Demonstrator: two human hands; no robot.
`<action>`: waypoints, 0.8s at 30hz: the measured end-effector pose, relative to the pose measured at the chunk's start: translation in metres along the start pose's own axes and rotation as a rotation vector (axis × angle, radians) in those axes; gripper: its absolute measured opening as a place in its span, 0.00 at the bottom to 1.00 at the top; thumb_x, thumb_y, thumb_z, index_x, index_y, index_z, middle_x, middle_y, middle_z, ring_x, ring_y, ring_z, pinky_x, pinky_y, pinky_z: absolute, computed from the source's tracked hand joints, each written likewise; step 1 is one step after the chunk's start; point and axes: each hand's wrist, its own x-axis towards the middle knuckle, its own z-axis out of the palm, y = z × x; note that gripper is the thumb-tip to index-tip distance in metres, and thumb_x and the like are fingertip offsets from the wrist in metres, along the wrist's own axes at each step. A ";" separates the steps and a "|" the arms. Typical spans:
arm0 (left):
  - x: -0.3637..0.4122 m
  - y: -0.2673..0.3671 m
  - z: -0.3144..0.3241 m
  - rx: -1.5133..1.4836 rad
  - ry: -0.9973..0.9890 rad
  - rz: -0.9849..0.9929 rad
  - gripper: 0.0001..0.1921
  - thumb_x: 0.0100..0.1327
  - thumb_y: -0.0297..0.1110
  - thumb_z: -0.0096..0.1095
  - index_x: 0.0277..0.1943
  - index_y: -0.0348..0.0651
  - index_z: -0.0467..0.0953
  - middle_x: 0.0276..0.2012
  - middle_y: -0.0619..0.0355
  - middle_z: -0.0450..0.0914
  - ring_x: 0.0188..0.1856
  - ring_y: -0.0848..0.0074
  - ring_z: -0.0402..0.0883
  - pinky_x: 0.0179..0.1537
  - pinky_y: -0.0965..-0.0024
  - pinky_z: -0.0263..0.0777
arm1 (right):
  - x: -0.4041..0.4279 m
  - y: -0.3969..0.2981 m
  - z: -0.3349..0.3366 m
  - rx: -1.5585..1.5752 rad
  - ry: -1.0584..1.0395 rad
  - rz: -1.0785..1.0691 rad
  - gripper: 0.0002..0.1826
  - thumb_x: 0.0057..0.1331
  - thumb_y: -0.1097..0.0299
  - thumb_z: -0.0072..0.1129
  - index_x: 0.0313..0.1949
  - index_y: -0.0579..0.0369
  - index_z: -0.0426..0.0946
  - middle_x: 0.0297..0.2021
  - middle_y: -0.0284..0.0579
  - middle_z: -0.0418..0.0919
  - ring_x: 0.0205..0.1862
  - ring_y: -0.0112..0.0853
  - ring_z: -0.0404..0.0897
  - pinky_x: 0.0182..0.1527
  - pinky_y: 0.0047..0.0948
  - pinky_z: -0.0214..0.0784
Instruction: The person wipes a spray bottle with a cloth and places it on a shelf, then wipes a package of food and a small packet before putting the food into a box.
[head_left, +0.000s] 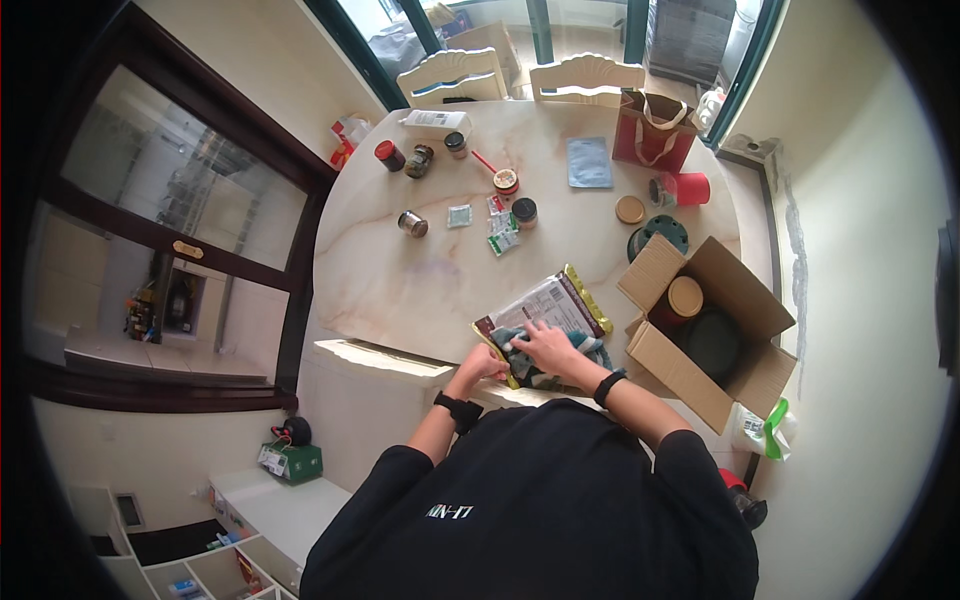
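Note:
A printed plastic packet (540, 306) with yellow edges lies flat near the front edge of the marble-patterned table (375, 285). My left hand (485, 363) has its fingers closed at the packet's lower left corner. Over the packet's near side lies a blue-green and white cloth (592, 346), bunched up. My right hand (546, 346) rests on this cloth with its fingers spread; whether it grips any of the cloth is hard to tell. To the right stands an open cardboard box (667, 356), with a wooden-lidded container (684, 297) and a dark round object (712, 343) inside.
Several small jars, one a red-lidded jar (389, 155), stand towards the back left with a white bottle (436, 122). Small sachets (502, 240) lie mid-table beside a black-lidded jar (524, 212). A red paper bag (652, 139), a pink cup (691, 188) and a dark green pot (664, 234) are at the right.

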 end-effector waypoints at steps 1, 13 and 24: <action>0.000 -0.003 0.001 -0.003 0.000 0.000 0.09 0.55 0.28 0.69 0.28 0.28 0.80 0.21 0.54 0.82 0.21 0.80 0.79 0.24 0.78 0.73 | 0.000 0.007 -0.004 -0.009 0.012 0.020 0.27 0.54 0.68 0.59 0.56 0.41 0.72 0.54 0.53 0.68 0.50 0.45 0.74 0.41 0.40 0.74; -0.024 0.019 0.003 -0.423 -0.104 0.042 0.09 0.57 0.24 0.68 0.30 0.23 0.79 0.24 0.52 0.82 0.24 0.77 0.82 0.27 0.76 0.78 | 0.039 0.037 -0.022 -0.072 0.235 0.840 0.37 0.50 0.57 0.70 0.60 0.47 0.67 0.55 0.49 0.67 0.53 0.44 0.71 0.44 0.39 0.73; -0.043 0.004 -0.004 -0.261 -0.023 0.123 0.09 0.59 0.26 0.64 0.29 0.25 0.78 0.23 0.50 0.82 0.23 0.76 0.82 0.27 0.77 0.77 | 0.004 0.020 -0.009 0.055 0.250 0.030 0.34 0.46 0.66 0.66 0.57 0.45 0.70 0.47 0.53 0.71 0.45 0.46 0.76 0.41 0.41 0.74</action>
